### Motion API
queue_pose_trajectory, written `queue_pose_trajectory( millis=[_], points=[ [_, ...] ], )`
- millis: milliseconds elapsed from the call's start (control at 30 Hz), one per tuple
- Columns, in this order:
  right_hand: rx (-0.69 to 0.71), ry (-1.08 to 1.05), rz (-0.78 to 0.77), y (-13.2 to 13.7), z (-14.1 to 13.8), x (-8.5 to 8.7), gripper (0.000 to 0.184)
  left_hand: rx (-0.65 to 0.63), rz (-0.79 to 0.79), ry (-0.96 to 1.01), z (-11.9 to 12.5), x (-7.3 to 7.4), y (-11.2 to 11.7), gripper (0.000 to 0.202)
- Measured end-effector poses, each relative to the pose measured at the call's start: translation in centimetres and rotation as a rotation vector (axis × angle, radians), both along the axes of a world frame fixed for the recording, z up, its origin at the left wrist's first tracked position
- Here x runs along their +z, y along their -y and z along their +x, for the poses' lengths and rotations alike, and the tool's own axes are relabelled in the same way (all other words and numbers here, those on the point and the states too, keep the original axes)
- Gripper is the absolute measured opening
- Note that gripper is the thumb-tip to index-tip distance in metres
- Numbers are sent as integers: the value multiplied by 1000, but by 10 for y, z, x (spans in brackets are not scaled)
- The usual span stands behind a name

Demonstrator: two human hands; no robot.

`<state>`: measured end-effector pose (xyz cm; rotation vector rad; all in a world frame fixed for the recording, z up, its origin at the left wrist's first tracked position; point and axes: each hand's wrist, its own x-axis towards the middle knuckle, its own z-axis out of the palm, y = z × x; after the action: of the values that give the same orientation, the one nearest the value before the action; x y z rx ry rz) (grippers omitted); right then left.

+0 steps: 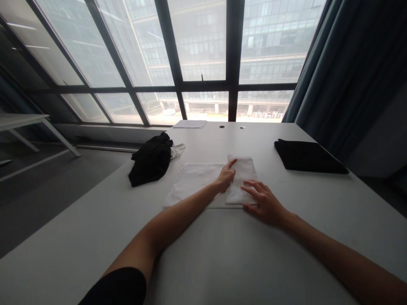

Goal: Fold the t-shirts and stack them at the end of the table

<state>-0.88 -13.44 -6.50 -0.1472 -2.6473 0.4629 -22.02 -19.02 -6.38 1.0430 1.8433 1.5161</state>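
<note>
"Resting on what are the hands seen?"

"On the white cloth [193, 178]. The left hand [226, 176] is laid on it, index finger stretched out, the others curled; whether fabric is pinched cannot be told. By the right hand [263, 202], spread fingers are laid on the folded part, which is touched rather than gripped."

"And where is the cloth placed?"

"On the table [219, 254], flattened out at left, folded at its right end."

"What is seen around it?"

"At left, a black bundle [151, 161] with something white [177, 151] beside it; at right, a black cloth [308, 156], laid flat. Papers [190, 123] are set near the far edge, before the window [203, 42]."
</note>
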Motion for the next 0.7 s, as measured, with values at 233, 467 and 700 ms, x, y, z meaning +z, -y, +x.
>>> queue_pose_trajectory(
  millis=[233,467,700],
  points=[
    [11,31,56,3,2,-7,57,-14,-63,-83,-5,-4,1,80],
    [17,-5,64,4,-1,-14,48,10,25,59,-2,-3,1,82],
    [-14,-30,10,7,-7,-16,35,-25,-3,82,-3,0,3,83]
  ],
)
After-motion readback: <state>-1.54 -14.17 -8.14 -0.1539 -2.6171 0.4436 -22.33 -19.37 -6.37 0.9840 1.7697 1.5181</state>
